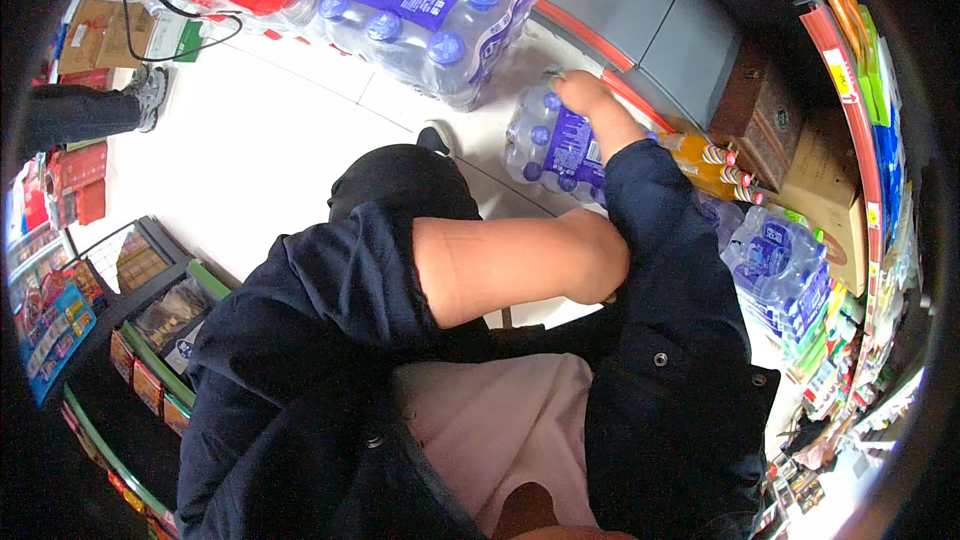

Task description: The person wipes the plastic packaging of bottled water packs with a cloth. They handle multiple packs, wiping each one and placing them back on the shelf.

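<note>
My right hand (585, 94) is closed at the far end of a shrink-wrapped pack of water bottles (566, 146) with blue caps and a purple label. The pack rests on the white tiled floor beside the shelf base. My left hand (600, 259) is bent down close to my right sleeve, nearer to me than the pack. Its fingers are mostly hidden, so what they touch does not show. Part of the pack's near side is covered by my right arm.
Larger wrapped bottle packs (420, 7) stand ahead. Orange drink bottles (712, 165) and another water pack (780, 262) line the right, below a shelf edge (840, 75). A person's shoe (152, 99) is at left, near cardboard boxes (101, 34). A display rack (161, 315) stands left.
</note>
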Demonstrator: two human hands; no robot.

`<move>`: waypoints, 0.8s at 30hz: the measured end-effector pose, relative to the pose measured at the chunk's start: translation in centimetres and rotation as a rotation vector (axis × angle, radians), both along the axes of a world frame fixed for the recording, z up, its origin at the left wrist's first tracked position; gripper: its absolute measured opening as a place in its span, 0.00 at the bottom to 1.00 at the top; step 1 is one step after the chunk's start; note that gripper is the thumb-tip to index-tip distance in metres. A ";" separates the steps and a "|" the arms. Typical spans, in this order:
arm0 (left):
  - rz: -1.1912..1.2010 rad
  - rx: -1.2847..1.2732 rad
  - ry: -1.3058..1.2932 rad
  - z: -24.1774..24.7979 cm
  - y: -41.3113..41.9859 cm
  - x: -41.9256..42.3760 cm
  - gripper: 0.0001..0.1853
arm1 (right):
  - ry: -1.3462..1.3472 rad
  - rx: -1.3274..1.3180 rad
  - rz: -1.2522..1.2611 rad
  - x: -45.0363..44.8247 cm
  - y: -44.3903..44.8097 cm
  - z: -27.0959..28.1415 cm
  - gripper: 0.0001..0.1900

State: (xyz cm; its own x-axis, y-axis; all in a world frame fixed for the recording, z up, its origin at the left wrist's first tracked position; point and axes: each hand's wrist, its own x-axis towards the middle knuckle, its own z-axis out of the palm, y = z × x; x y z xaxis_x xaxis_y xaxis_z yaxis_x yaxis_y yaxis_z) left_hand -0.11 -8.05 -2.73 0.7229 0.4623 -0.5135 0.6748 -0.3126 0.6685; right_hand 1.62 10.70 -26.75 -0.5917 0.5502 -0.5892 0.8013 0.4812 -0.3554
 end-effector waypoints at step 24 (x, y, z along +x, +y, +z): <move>0.138 -0.006 0.118 0.1 0.8 -0.8 0.25 | -0.109 0.375 -0.938 17.5 -2.1 -1.8 0.32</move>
